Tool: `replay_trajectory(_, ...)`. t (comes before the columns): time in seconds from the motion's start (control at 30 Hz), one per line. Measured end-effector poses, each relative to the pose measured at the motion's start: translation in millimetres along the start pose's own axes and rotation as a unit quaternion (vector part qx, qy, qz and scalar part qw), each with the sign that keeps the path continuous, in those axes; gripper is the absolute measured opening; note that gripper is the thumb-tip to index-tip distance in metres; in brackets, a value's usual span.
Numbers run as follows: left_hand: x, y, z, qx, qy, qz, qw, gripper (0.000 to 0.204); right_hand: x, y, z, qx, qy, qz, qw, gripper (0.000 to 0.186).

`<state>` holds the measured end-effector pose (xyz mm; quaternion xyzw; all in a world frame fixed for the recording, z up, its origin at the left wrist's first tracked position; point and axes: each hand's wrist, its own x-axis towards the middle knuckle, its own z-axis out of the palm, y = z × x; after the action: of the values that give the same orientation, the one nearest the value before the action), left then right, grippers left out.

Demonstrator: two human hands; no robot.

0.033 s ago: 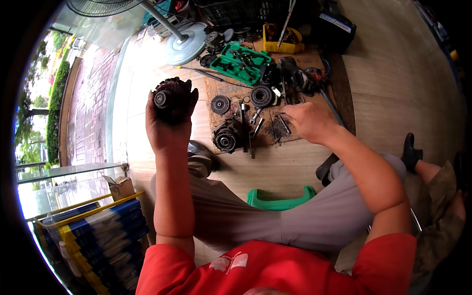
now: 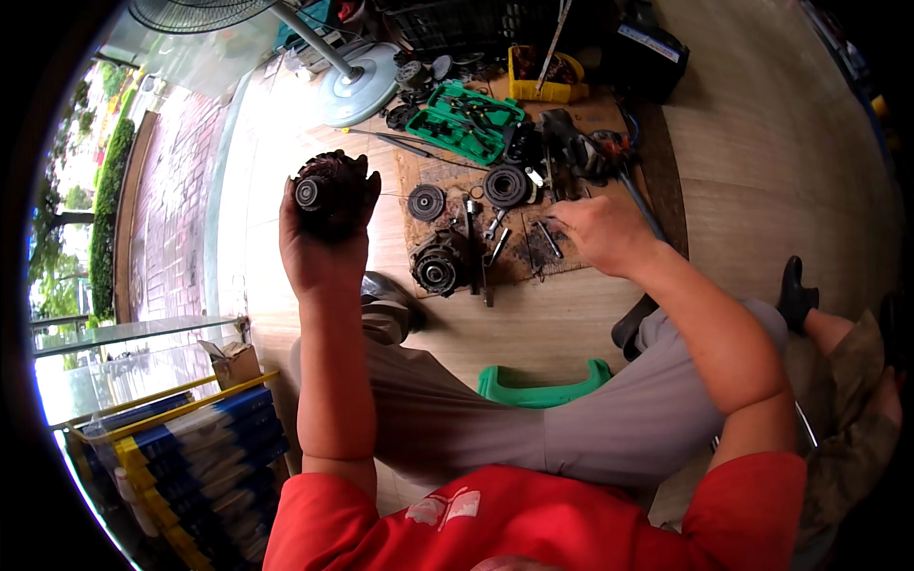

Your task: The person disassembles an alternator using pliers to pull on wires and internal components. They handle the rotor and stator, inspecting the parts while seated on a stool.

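Observation:
Raised over the floor at the left, my left hand [image 2: 322,257] is closed around a dark, greasy alternator rotor [image 2: 333,195] with claw-like teeth and a round bearing end. My right hand [image 2: 609,233] hovers by the right part of a stained cardboard sheet [image 2: 524,249], fingers curled together; whatever they pinch is hidden or too small to name. Between the hands lie an alternator housing [image 2: 440,265], a round pulley [image 2: 427,202], a thick black ring-shaped part [image 2: 506,187], a wrench [image 2: 495,225] and a long dark bar [image 2: 471,243].
Beyond are an open green tool case [image 2: 466,119], a yellow bin [image 2: 549,89], a black battery-like box [image 2: 647,62] and a fan base [image 2: 358,93]. A green stool [image 2: 543,392] shows between my legs. Stacked boxes [image 2: 195,466] stand left; another person's shoe [image 2: 796,290] is at right.
My left hand, with the rotor, has shifted very slightly left. The right hand stays nearly where it was.

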<state>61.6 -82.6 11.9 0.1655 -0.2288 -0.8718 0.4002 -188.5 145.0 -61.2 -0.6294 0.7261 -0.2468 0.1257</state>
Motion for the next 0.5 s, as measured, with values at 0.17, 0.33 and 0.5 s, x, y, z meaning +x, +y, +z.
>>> replay_trajectory(0.17,-2.4,-3.1,14.2,0.046,0.107,0.049,0.992,0.047,-5.4,20.3,-20.5,-0.065,0.023,-0.017,0.997,0.012)
replay_trajectory(0.33,-1.2,-0.5,13.9,0.043,0.098,0.041,0.993,0.047,-9.0,29.6,-39.4,-0.122,0.0,0.025,0.992,0.011)
replay_trajectory(0.5,-1.1,-5.2,0.5,0.003,0.014,-0.01,1.0,0.046,-9.7,37.0,-47.5,-0.154,-0.089,0.072,0.981,0.013)
